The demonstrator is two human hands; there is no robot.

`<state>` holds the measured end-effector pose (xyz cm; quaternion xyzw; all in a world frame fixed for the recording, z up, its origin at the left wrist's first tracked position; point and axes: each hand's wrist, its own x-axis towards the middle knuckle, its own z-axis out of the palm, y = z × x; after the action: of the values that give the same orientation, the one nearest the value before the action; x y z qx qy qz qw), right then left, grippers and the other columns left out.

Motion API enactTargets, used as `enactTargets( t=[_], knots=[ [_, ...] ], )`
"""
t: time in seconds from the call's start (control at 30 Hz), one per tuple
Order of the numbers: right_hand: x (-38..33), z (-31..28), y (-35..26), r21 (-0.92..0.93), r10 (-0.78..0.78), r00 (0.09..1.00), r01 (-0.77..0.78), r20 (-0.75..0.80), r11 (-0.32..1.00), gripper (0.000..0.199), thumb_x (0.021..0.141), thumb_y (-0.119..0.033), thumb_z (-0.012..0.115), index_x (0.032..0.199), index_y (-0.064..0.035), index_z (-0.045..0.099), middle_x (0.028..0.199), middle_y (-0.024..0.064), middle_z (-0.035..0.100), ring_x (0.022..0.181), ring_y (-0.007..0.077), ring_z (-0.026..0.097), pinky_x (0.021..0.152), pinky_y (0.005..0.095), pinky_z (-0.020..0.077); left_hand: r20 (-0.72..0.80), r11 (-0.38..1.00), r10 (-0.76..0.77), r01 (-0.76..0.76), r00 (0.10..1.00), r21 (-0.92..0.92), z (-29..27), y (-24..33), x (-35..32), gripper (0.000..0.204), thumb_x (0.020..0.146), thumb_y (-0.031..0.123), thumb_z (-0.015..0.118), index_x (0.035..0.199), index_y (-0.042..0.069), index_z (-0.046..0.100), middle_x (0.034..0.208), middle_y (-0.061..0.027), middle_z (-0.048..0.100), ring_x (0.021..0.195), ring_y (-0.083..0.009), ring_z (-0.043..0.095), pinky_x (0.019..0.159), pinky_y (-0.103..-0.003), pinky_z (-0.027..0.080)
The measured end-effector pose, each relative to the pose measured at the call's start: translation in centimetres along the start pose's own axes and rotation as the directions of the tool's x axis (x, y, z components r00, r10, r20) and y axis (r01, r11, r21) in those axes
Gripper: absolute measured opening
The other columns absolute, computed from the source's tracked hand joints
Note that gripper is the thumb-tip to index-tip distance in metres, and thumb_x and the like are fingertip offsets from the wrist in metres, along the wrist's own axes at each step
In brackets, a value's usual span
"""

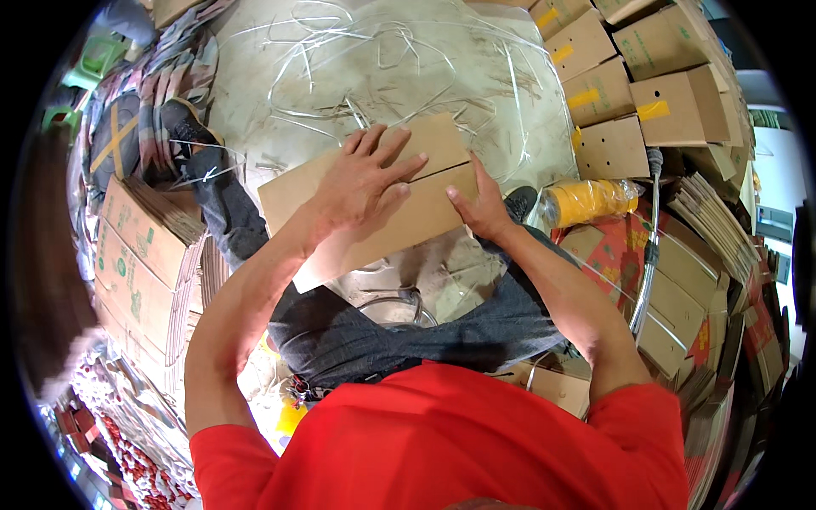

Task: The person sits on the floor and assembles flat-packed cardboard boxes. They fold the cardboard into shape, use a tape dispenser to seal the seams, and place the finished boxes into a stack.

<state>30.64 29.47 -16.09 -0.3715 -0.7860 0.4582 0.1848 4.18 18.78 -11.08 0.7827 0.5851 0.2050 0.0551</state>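
Concrete floor across the top of the view, littered with loose white plastic strapping. Stacks of flattened cartons down the person's left side, printed in green, standing on edge. More flat cartons fanned out on the right, some with red print. A group of assembled brown boxes at upper right, each marked with a strip of yellow tape. Dark grey trousers across the middle, above a red shirt filling the lower edge.

Brown cardboard box held over the lap, just in front of the knees, tilted, with 2 top flaps meeting at a seam along its upper face. Left hand laid flat on top, fingers spread across the near flap and reaching the seam, pressing down rather than gripping. Right hand set against the box's right end, thumb over the flap edge, fingers hidden behind the cardboard, so clasping that corner.

Roll of yellow tape in clear wrap lying just right of the right hand, near a black shoe. Another black shoe at upper left, beside the left stacks.
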Motion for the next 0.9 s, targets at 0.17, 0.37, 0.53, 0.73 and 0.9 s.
enactTargets(
  t=[0.17,0.37,0.53,0.73,0.9],
  knots=[
    [1.5,0.1,-0.4,0.269,0.115,0.988,-0.139,0.103,0.953,0.058,0.104,-0.029,0.058,0.152,0.0021,0.044,0.139,0.0178,0.062,0.126,0.0271,0.060,0.108,0.0391,0.0455,0.054,0.998,0.015,-0.011,0.998,-0.065,0.9,-0.3,-0.7,0.052,0.096,0.030,0.062,0.148,0.019,0.058,0.162,-0.0194,0.040,0.148,-0.0489,0.034,0.122,-0.061,0.025],
    [4.5,-0.6,1.1,0.080,0.331,0.929,-0.347,0.167,0.935,0.050,0.110,-0.036,0.046,0.138,0.0033,0.058,0.126,0.0152,0.069,0.118,0.0255,0.064,0.101,0.0378,0.0483,-0.031,0.996,0.021,-0.024,0.999,-0.081,1.0,-1.3,-0.6,0.051,0.097,0.034,0.061,0.145,0.018,0.059,0.161,-0.0197,0.041,0.148,-0.0482,0.033,0.121,-0.061,0.026],
    [4.0,1.0,0.8,0.296,0.340,0.906,-0.406,0.252,0.864,0.056,0.111,-0.040,0.038,0.134,0.0067,0.059,0.128,0.0188,0.066,0.115,0.0289,0.064,0.099,0.0415,0.0494,-0.001,0.991,-0.082,0.082,0.997,-0.107,-1.0,0.0,-3.0,0.052,0.095,0.031,0.064,0.143,0.013,0.059,0.160,-0.0207,0.041,0.149,-0.0444,0.035,0.123,-0.059,0.027],
    [0.8,0.8,-0.7,0.227,0.377,0.912,-0.406,0.163,0.885,0.060,0.112,-0.043,0.038,0.141,0.0063,0.054,0.131,0.0182,0.064,0.117,0.0281,0.064,0.100,0.0403,0.0506,-0.529,0.938,-0.347,0.294,0.774,-0.184,-4.7,7.0,-13.8,0.047,0.091,0.018,0.068,0.136,0.007,0.061,0.143,-0.0188,0.054,0.133,-0.0424,0.050,0.114,-0.056,0.038],
    [0.0,1.3,-0.9,0.266,0.439,0.871,-0.487,0.223,0.832,0.062,0.112,-0.046,0.040,0.149,0.0036,0.047,0.138,0.0175,0.061,0.122,0.0280,0.062,0.104,0.0395,0.0501,-0.642,0.547,-0.750,0.697,0.162,-0.463,0.4,7.0,-34.3,0.032,0.085,0.007,0.071,0.117,0.003,0.068,0.108,-0.0180,0.067,0.103,-0.0374,0.066,0.089,-0.047,0.054]
  ],
)
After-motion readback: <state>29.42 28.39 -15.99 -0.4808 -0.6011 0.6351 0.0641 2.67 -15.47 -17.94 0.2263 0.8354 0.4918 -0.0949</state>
